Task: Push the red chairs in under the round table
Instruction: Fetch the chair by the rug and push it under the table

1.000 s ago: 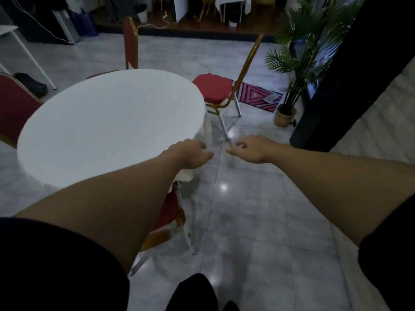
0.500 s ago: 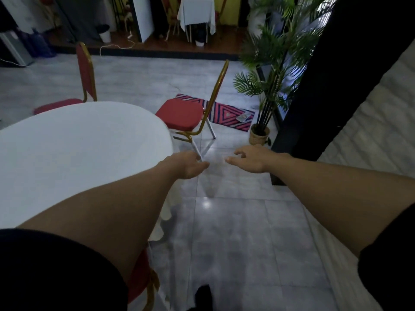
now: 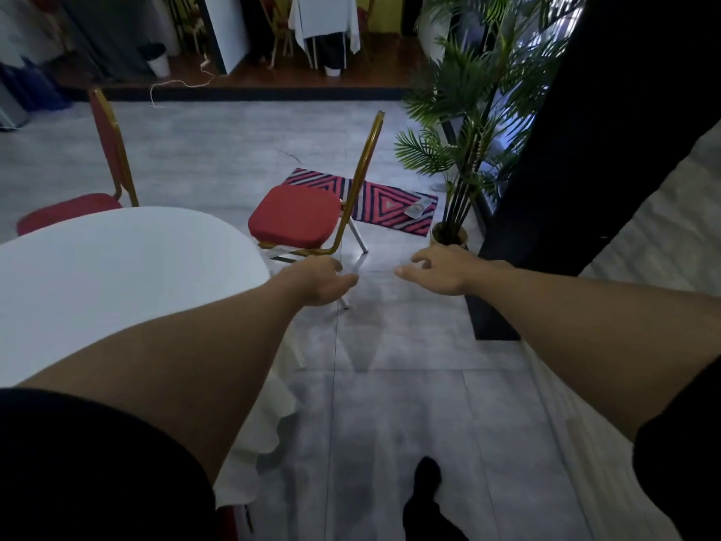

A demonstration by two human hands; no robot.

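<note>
Both arms reaching forward, left hand [image 3: 318,281] and right hand [image 3: 439,269] loosely spread and empty, red chair [image 3: 296,220] pulled clear of white round desk [image 3: 117,267], seat facing desk, backrest toward striped rug [image 3: 390,205]

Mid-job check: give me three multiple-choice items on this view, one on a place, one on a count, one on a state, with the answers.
1. Where is the striped mat?
A. on the table
B. on the floor behind the near chair
C. under the table

2. How many red chair seats show beyond the table?
A. two
B. four
C. none

3. What are the hands doing?
A. gripping a chair back
B. carrying the plant
C. reaching out, holding nothing

Answers:
1. B, it lies past the near chair, beside the plant.
2. A, that seat plus the far chair.
3. C, left hand and right hand are open.
</note>
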